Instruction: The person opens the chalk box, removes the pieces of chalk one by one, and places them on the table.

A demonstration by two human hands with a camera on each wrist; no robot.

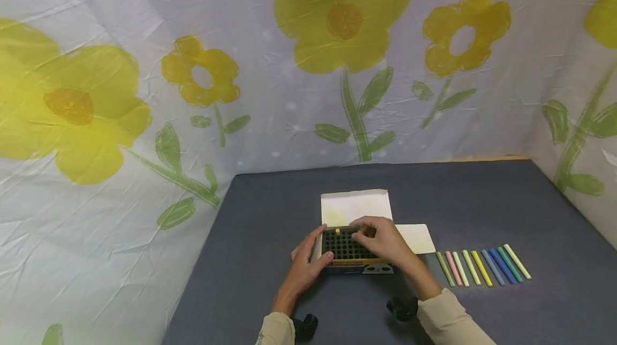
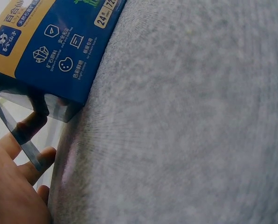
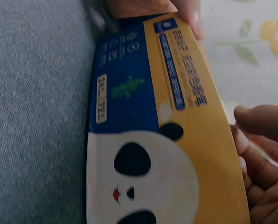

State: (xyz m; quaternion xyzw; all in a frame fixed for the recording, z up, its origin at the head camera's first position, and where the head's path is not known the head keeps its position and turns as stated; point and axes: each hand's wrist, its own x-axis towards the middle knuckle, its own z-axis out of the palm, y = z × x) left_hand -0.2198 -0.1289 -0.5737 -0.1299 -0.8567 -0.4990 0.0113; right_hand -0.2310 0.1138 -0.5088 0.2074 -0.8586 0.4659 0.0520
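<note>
An opened chalk box, blue and yellow with a panda on its front, lies on the table holding a black tray full of small holes. One yellow chalk stick stands in a hole near the tray's back edge. My left hand grips the box's left end, thumb at the front corner; a clear plastic strip shows by its fingers. Over the tray's right part is my right hand, thumb and fingers curled together. Whether a chalk stick is between those fingertips is hidden.
Several coloured chalk sticks lie in a slanted row right of the box. White lid flaps spread behind and to the right. A flower-printed curtain hangs behind the dark table.
</note>
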